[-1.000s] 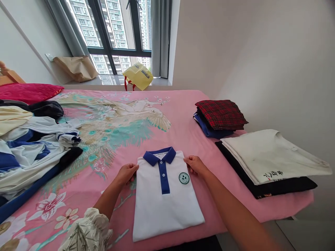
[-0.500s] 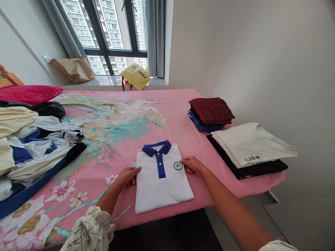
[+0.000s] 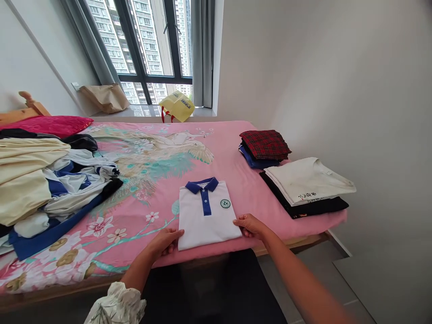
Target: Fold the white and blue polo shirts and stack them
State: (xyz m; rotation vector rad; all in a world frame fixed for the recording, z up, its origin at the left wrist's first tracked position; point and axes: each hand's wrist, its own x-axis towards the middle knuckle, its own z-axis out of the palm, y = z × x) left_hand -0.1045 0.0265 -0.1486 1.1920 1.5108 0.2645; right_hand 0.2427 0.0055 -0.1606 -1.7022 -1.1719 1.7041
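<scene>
Partly, the pile of clothes (image 3: 72, 184) at 9 o'clock runs out past the border, and its garments overlap so much that most cannot be told apart. The right forearm leaves the view toward 5 o'clock. The dark shape (image 3: 216, 288) at 6 o'clock, below the bed (image 3: 226, 139), is hard to make out, and the lettering on the pale folded garment (image 3: 308, 180) is too small to read.

The white polo shirt (image 3: 211, 229) lies flat and folded near the bed's front edge, its blue collar toward 12 o'clock. The left hand (image 3: 166, 240) sits at the shirt's 8 o'clock, the grip closed to a pinch with the thumb over the side edge; its fingertips are hidden, probably tucked beneath the cloth. The right hand (image 3: 249, 226), between 3 and 4 o'clock, pinches the opposite edge near the lower corner, its other fingers curled under.

Half a second ago both hands were higher along the sides, the right one level with the round badge (image 3: 225, 204); now they have come down toward the hem. The shirt lies flat as before, while the plaid garment (image 3: 265, 144) tops its stack at 1 o'clock, unchanged.
</scene>
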